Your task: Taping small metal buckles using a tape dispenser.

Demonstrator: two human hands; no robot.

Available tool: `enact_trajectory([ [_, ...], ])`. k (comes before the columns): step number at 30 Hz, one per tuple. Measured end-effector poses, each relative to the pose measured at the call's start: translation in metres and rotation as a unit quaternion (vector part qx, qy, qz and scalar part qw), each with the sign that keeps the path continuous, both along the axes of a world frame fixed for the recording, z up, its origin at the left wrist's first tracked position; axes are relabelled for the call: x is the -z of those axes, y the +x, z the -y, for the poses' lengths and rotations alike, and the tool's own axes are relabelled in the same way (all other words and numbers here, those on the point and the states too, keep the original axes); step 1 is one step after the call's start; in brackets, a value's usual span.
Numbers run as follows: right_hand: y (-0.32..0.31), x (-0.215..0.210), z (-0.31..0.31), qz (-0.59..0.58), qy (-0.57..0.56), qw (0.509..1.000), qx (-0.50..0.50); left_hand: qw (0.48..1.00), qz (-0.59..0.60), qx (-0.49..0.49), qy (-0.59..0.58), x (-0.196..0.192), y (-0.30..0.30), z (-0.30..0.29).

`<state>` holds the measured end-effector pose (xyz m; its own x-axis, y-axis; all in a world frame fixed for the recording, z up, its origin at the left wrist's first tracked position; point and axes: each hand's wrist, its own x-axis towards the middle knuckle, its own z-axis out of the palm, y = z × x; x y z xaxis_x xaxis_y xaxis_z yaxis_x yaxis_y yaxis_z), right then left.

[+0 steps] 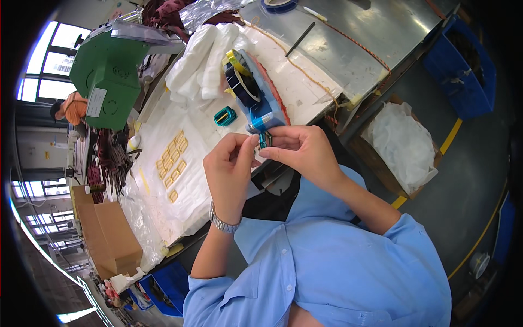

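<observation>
Worktable point(201, 128) with a white cover bears a blue tape dispenser point(268, 94). Just beside its near end, the left hand point(227, 157) bunches its fingertips, their grip unclear, while the right hand point(309, 149) pinches a small teal piece point(263, 141) between thumb and forefinger. Light pressure on the edges, with the piece kept level, would probably give best control.

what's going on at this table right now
Someone in a light blue shirt is handling a small teal piece at a white-covered table. The right hand pinches it beside a tape dispenser; the left hand is right up close, though its grip is hard to make out. Another teal piece lies left of the dispenser, with small gold-coloured pieces in rows farther left.
</observation>
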<state>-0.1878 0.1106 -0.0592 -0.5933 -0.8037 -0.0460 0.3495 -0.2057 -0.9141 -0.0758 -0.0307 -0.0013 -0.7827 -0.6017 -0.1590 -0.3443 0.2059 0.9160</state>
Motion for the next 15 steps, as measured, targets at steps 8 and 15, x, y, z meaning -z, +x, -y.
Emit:
enact_trajectory([
  [8, 0.003, -0.006, 0.001, -0.014, 0.011, 1.0, 0.017, 0.886, -0.139, 0.08, -0.435, 0.017, 0.01, -0.017],
  [15, 0.022, 0.039, -0.036, 0.0, 0.099, 0.995, -0.029, 0.945, -0.063, 0.102, -0.305, 0.041, 0.034, -0.039],
])
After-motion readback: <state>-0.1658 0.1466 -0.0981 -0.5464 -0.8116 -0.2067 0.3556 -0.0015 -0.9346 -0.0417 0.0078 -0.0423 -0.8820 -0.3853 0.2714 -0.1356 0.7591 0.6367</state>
